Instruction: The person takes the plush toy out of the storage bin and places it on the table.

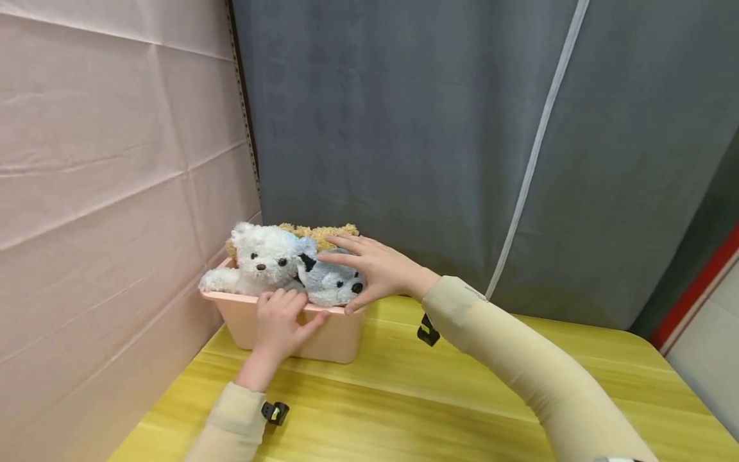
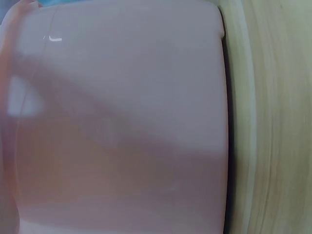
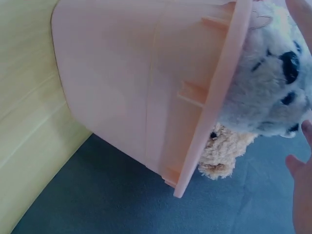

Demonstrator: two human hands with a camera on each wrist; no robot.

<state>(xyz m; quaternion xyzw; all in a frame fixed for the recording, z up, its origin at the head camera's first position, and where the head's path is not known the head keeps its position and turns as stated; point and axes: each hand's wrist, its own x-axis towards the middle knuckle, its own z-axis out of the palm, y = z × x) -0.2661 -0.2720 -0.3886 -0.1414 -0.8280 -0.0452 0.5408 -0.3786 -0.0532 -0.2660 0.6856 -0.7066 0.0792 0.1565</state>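
A pink plastic bin (image 1: 331,340) stands at the table's back left, filled with plush toys. In it sit a white teddy bear (image 1: 268,250) at left, a grey plush dog (image 1: 329,282) at right, and a tan plush toy (image 1: 317,234) behind them. My left hand (image 1: 280,324) grips the bin's front rim, fingers bent over it and thumb stretched out to the right. Around the right side of the dog's head my right hand (image 1: 383,266) is spread, with its thumb low by the rim. The right wrist view shows the dog's face (image 3: 280,78) rising past the rim.
The bin rests on a yellow wood-grain table (image 1: 462,385). Close on the left hangs a pale pink cloth wall (image 1: 115,160). A dark grey curtain (image 1: 404,128) runs behind the table, and a red strip (image 1: 698,295) shows at the far right.
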